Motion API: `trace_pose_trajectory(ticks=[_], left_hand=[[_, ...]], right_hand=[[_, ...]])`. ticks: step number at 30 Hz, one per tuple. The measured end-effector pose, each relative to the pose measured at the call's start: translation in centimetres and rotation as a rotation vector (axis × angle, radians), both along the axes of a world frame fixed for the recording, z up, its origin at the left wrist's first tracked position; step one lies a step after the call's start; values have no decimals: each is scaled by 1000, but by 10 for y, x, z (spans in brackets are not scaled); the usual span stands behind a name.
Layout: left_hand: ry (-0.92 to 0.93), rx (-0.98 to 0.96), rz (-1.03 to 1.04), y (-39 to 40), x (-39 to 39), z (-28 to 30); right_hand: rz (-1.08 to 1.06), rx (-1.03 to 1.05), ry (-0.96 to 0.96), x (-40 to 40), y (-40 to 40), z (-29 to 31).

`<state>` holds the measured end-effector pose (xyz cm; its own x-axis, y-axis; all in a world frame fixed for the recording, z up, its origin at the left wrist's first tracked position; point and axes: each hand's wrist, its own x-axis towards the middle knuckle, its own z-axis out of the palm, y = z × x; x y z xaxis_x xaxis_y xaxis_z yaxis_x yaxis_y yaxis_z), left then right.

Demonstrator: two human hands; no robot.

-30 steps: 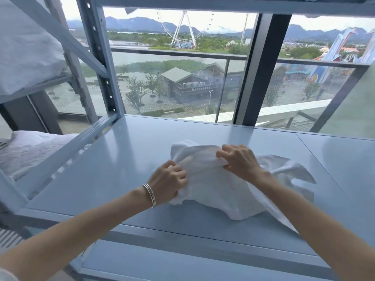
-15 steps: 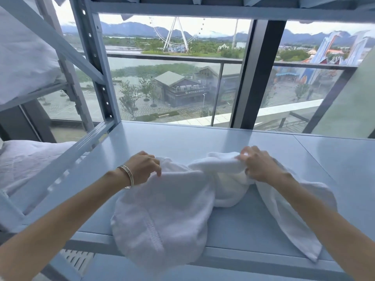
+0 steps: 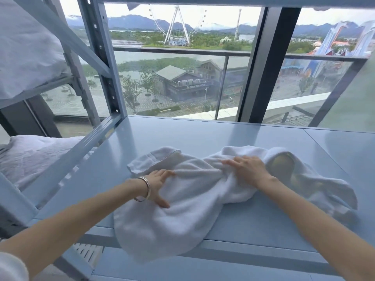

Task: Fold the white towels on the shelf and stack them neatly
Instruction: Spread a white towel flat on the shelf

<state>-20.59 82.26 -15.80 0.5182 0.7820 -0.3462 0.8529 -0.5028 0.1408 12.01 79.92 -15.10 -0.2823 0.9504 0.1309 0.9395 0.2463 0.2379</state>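
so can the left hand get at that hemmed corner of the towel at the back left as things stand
Probably yes. The left hand lies flat on the white towel, and the hemmed corner sits just beyond its fingertips on the shelf, with nothing between them.

The towel [image 3: 194, 199] is bunched up, so its underside and inner folds can't be seen, and the lower part drooping over the shelf [image 3: 203, 134] edge is motion-blurred. Its far right end is smeared too (that greenish patch there, can't tell what it is). The white bedding [image 3: 26, 47] top left is cut off by the frame.
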Motion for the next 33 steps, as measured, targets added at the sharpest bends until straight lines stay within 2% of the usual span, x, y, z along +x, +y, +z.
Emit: trace_pose_trajectory(ticks=[2,5,9,11,14,15,18,21,23,26,28,30,33], left_hand=[[133,17,-42,16,-14,7],[291,105,-100,34,-21,20],[550,356,-85,34,-13,32],[438,384,15,26,-4,24],[-5,205,172,1,18,13],[-87,123,194,-8,24,11],[18,-9,238,-29,24,2],[13,-47,291,-37,-1,-9],[19,-67,262,-37,-24,-10],[102,-99,247,-34,-57,-6],[147,-109,230,-26,-69,-4],[84,-22,217,-16,-69,-1],[-149,255,240,4,-63,11]], right_hand=[[-136,-57,-132,22,-5,8],[-214,-77,-221,42,-10,27],[-262,-206,-313,42,-10,58],[-214,-286,-250,37,-9,62],[142,-312,154,10,-12,59],[244,-286,255,-5,-12,56],[337,-168,320,-47,-1,43],[242,-105,479,-67,23,36],[171,-87,481,-72,39,36],[110,-161,350,-92,52,38],[79,-301,368,-110,58,36],[46,-440,432,-125,64,30],[-39,-516,530,-136,74,21]])
